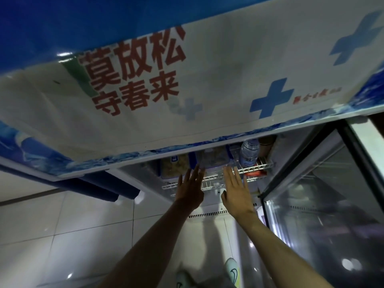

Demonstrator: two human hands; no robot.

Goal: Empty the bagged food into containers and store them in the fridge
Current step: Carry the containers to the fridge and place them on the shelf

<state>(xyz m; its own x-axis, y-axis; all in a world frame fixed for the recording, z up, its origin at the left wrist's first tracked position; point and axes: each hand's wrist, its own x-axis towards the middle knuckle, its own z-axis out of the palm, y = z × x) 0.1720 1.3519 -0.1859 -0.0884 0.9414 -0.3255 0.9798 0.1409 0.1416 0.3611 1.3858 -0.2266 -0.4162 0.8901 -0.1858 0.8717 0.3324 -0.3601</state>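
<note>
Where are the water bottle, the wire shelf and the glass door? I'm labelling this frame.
water bottle (249,152), head view, on its clear body.
wire shelf (252,169), head view, on its front rail.
glass door (324,204), head view, on the pane.

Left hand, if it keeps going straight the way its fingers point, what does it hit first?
Most likely the clear food container on the wire shelf. The left hand has straight fingers aimed at its front; depth is unclear, so they may already touch it.

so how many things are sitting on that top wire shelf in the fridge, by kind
clear food containers with blue lids: 2, left one, right one
water bottle: 1
brown jar, partly hidden at the back: 1
total: 4 visible; the fridge header hides the rest of the wire shelf
</note>
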